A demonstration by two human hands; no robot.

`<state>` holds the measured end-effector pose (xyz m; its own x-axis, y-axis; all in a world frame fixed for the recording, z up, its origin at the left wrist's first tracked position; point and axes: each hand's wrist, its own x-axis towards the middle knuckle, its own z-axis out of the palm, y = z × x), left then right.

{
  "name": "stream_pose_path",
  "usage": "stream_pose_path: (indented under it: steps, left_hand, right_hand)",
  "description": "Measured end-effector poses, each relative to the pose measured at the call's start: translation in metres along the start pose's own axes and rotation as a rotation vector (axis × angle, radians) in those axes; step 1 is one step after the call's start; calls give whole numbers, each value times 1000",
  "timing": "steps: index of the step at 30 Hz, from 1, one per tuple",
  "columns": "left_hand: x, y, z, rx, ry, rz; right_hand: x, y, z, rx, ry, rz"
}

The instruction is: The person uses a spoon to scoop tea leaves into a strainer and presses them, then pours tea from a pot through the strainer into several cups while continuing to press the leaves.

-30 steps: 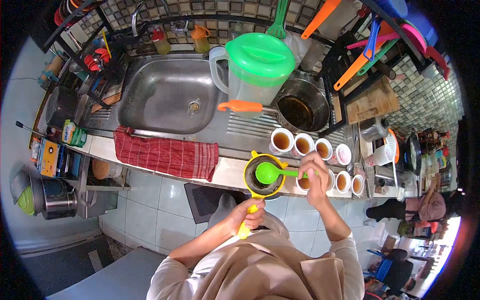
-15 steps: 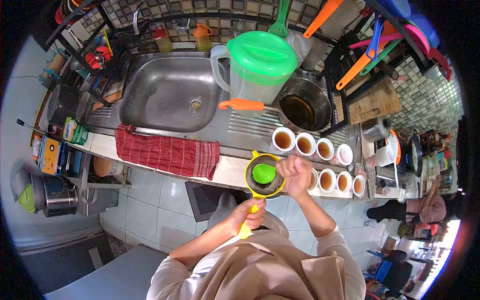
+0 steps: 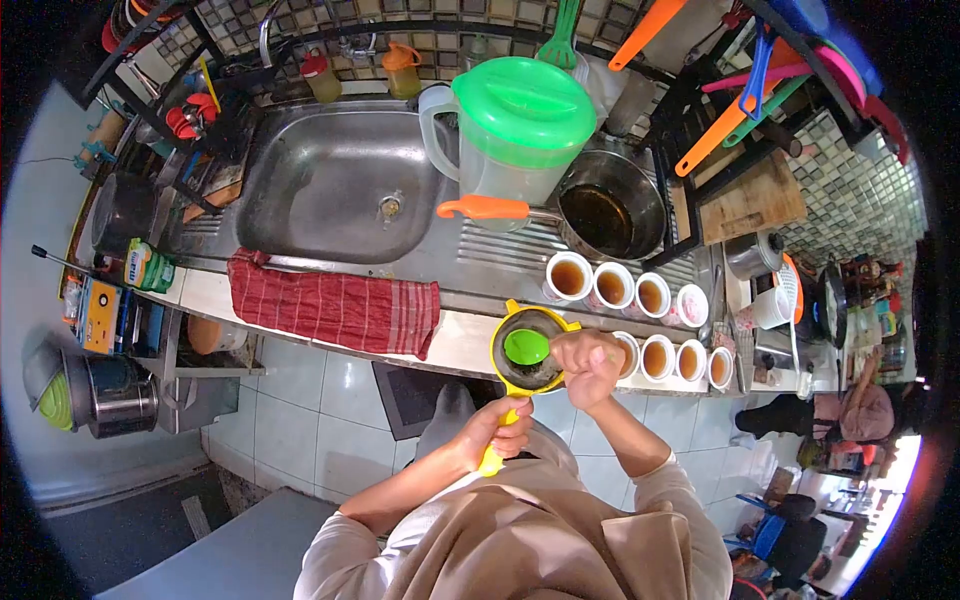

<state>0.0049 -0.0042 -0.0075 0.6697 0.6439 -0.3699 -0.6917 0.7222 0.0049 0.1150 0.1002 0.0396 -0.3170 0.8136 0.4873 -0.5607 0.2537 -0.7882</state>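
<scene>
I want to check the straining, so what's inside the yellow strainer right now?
The green spoon bowl sits inside the yellow strainer on dark residue. Whatever lies below the strainer is hidden.

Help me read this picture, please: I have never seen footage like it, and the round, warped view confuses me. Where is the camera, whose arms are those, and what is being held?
The camera sits on a person's head and looks down, so the arms at the bottom are the wearer's own. The wide lens bends everything into a circle.

The left hand has its grip on the handle of a yellow strainer, held at the counter's edge. The right hand holds a green spoon whose bowl rests inside the strainer.

On the counter stand small cups of brown drink in two rows. Behind them are a pan with an orange handle, a jug with a green lid and a steel sink. A red striped cloth hangs over the edge.
</scene>
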Motion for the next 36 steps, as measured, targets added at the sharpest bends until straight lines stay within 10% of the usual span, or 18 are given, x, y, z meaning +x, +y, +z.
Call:
stream_pose_path:
  steps: [8,15,36]
  left_hand:
    - [-2,1,5,-10,27,6]
    - [-4,1,6,-33,54,-17]
    - [-3,2,8,-3,72,6]
  right_hand:
    - [4,-35,-3,114,-117,-9]
    - [-7,-28,3,-69,-659,-191]
    - [4,-31,1,23,-428,-77]
